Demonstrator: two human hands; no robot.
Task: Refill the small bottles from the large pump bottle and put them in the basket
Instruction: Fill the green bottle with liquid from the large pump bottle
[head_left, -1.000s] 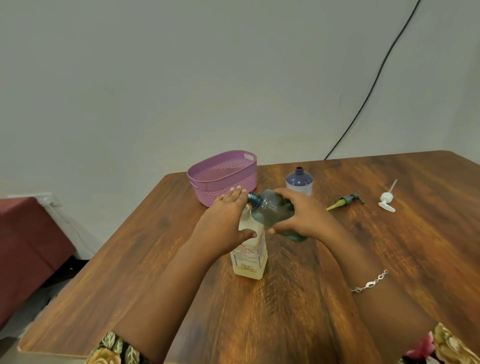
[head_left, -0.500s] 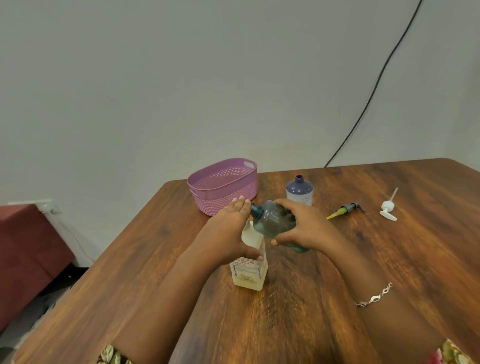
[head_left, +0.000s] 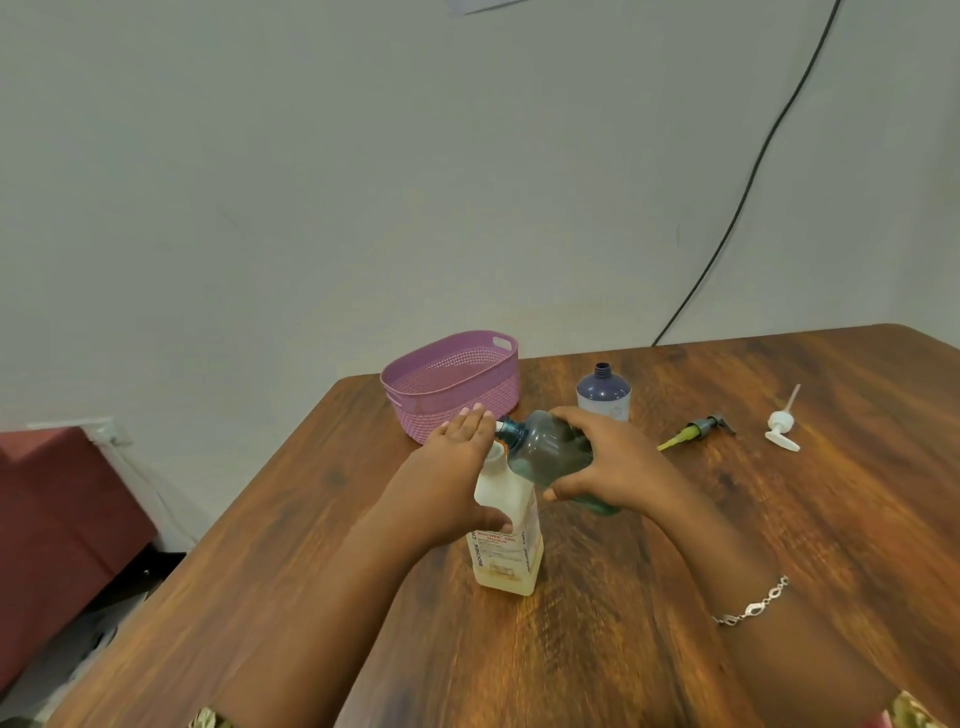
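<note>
Head view, looking forward and down over a brown wooden surface (head_left: 727, 519) set against a plain grey wall.

Near the middle stands a white bottle (head_left: 506, 540) with red print on its label and pale yellow liquid low inside; its neck is open at the top. The left hand (head_left: 447, 488) wraps its upper half, fingers closed around the far side and thumb across the front.

The right hand (head_left: 608, 467) grips a teal see-through bottle (head_left: 550, 452), tipped on its side, fingers over the top and thumb underneath. Its blue neck points left and sits right at the white bottle's open mouth, touching or nearly so; I cannot tell which. Whether liquid is passing between them cannot be made out. A silver bracelet (head_left: 750, 605) circles the right wrist.

Behind the hands, at the far left corner of the surface, sits a pink perforated basket (head_left: 452, 384) with a handle slot; nothing shows inside it. To its right, just beyond the right hand, a dark blue bottle (head_left: 603, 389) stands upright with no cap.

Further right lie two loose pump heads, apart from each other: a grey pump (head_left: 698, 429) with a yellow-green tube, then a white pump (head_left: 782, 428) with its thin tube pointing away.

A black cable (head_left: 748, 182) runs down the wall to the surface's far edge. At far left, lower down, is a dark red piece of furniture (head_left: 57, 535).
</note>
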